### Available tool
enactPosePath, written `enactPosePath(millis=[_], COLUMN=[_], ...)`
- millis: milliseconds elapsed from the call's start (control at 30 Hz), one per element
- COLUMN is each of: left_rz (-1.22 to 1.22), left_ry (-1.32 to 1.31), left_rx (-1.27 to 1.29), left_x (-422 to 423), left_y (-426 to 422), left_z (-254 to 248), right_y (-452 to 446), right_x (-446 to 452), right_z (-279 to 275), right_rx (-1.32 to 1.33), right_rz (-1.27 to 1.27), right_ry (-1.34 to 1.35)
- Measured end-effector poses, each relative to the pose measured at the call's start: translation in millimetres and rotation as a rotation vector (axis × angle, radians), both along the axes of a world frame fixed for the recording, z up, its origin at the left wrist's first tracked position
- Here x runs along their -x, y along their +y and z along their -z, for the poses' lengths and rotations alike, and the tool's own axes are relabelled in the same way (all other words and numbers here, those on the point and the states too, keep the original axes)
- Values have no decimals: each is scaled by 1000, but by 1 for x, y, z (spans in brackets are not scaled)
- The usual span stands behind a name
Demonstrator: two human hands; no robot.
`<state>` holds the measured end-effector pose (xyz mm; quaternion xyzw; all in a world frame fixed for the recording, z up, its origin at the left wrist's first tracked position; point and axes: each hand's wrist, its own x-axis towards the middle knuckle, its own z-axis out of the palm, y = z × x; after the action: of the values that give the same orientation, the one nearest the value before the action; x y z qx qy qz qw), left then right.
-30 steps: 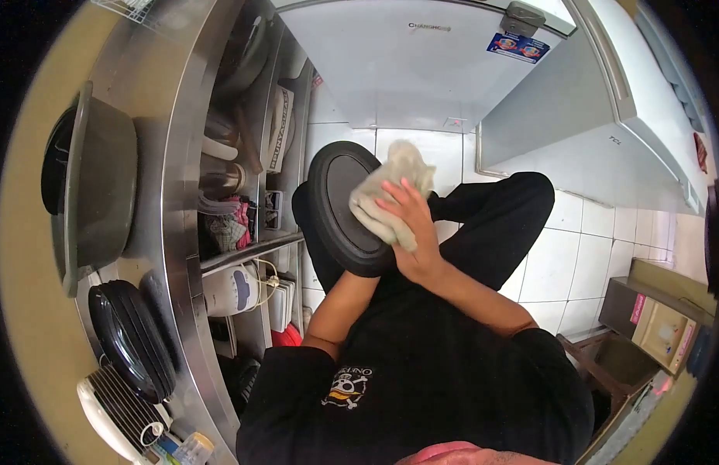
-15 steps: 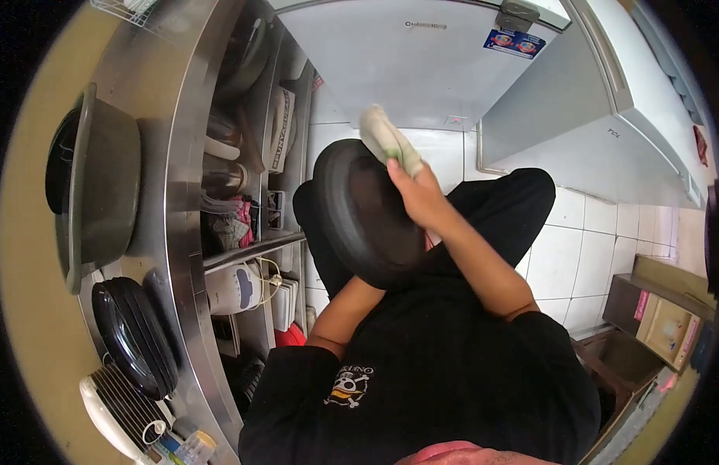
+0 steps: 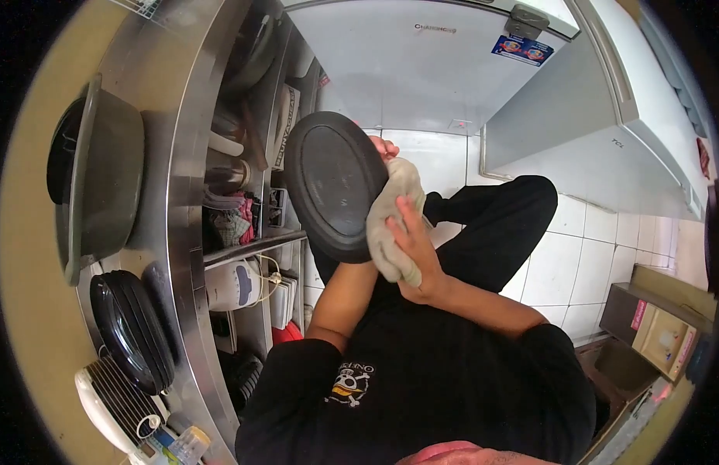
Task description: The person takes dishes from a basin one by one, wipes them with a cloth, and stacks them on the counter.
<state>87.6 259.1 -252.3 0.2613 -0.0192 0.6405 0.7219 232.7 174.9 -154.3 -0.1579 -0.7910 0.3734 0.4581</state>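
Note:
A dark oval dish [image 3: 328, 182] is held up over the lap, its flat face with an oval ridge turned to the camera. My left hand [image 3: 385, 147] is behind it, with only some fingertips showing past its upper right edge; the rest is hidden by the dish. My right hand [image 3: 417, 252] holds a pale cloth [image 3: 390, 221] against the dish's right rim, fingers pressed over the cloth.
On the left, a steel counter [image 3: 181, 155] carries a grey-green basin [image 3: 115, 178] and stacked black dishes [image 3: 131, 333]. Shelves below hold cloths [image 3: 235, 217] and an appliance [image 3: 232, 287]. Ahead are a white freezer [image 3: 421, 70] and a grey fridge [image 3: 584, 132]. Boxes [image 3: 662, 333] stand at right.
The dish has moved up and left and turned its flat face back toward the camera. The cloth in my right hand has come down onto its right rim. Left fingertips now show.

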Motion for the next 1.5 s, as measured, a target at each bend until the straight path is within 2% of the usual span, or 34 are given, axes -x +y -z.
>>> enactPosePath(millis=[33,67,133,200,233,267,333,400,467,533,567,633,667,733,867,933,967,1000,1067,1100,1200,1233,1333,1400,1467,1500], left_rz=[-12,-21,-34,-44,-49,-56,-75,-102,-132,-162,-174,-186,-190,-212,-283,-302,-309,-314,-330,-340,-360,-368,-389,-405,-424,-433], left_ry=[9,18,34,47,54,60,77,90,96,107,116,135,140,144,166,180,187,197,214,219,226,232,259,272,278,280], left_rx=[3,7,18,34,43,46,52,44,53,78,93,106,108,107,128,143,151,157,158,159,190,204,221,226,233,240], left_x=[-3,-10,-29,-41,-52,-62,-64,-45,-33,-24,-18,-13,-7,10,-1,-33,-35,-28,-28,-28,-36,-38,-60,-63,-66,-67], left_y=[-16,-22,-17,-20,-15,-3,6,3,-1,9,-8,-14,20,27,-15,-12,-17,-22,-23,-22,-29,-33,-26,-36,-41,-42], left_z=[-3,-5,-5,-5,-4,-4,-6,-15,-17,-16,-16,-20,-22,-26,-31,-30,-31,-33,-38,-40,-39,-38,-40,-45,-48,-49], right_y=[0,9,42,73,91,95,99,73,48,25,16,9,10,14,25,38,30,28,-1,-8,19,35,84,118,157,167], right_x=[7,7,7,13,14,15,19,14,9,4,2,-6,-9,-14,-4,5,16,12,10,11,21,23,27,31,25,22], right_z=[0,-3,-12,-21,-23,-24,-28,-26,-11,-4,-4,-5,-5,-2,-12,-36,-24,-23,-26,-21,-39,-41,-49,-35,-37,-27], right_rx=[119,117,60,395,651,648,414,270,184,2,11,-114,-116,-2,-37,-74,19,-204,-274,-320,-306,-298,-255,-92,244,245], right_rz=[49,49,171,200,168,170,158,129,146,171,167,75,81,10,18,162,243,184,48,28,-68,-66,-39,91,-2,-2], right_ry=[177,179,-22,-66,-47,-46,-291,-362,-211,-225,-224,-360,-361,-286,-169,-148,-43,-274,-522,-535,-645,-568,-600,-699,-709,-713])
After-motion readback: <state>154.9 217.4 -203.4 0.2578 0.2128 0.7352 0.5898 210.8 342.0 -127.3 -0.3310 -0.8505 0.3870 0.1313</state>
